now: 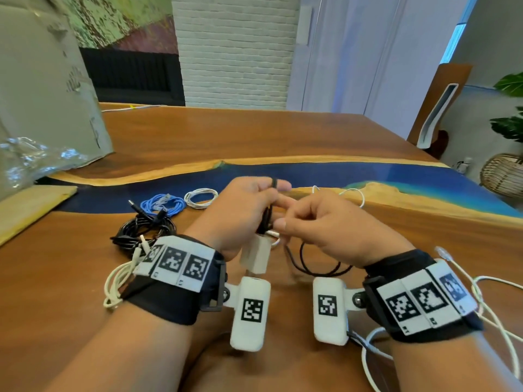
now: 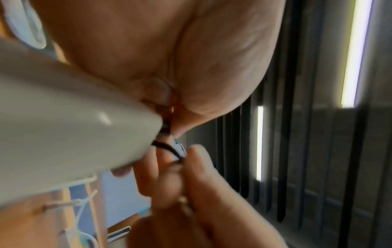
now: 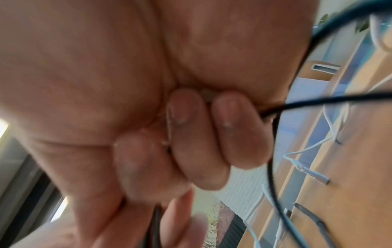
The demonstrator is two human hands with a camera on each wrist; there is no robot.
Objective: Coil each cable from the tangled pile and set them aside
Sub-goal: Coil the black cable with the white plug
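Above the wooden table (image 1: 283,131), clenched both hands on the thin black cable (image 1: 317,268): left hand (image 1: 240,213) gripping gathered loops with a white adapter (image 1: 256,257) dangling, right hand (image 1: 325,227) pinching the strand. Risked snagging the slack on loose white cables (image 1: 492,304) nearby, or spilling loops under the adapter's weight.

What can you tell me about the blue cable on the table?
The blue cable is thin and bright blue, wound into a loose, flat coil. It lies on the table, on the dark blue strip, beyond the left hand. A clear plug rests on top of its loops. A small white coil sits just to its right. No hand touches it.
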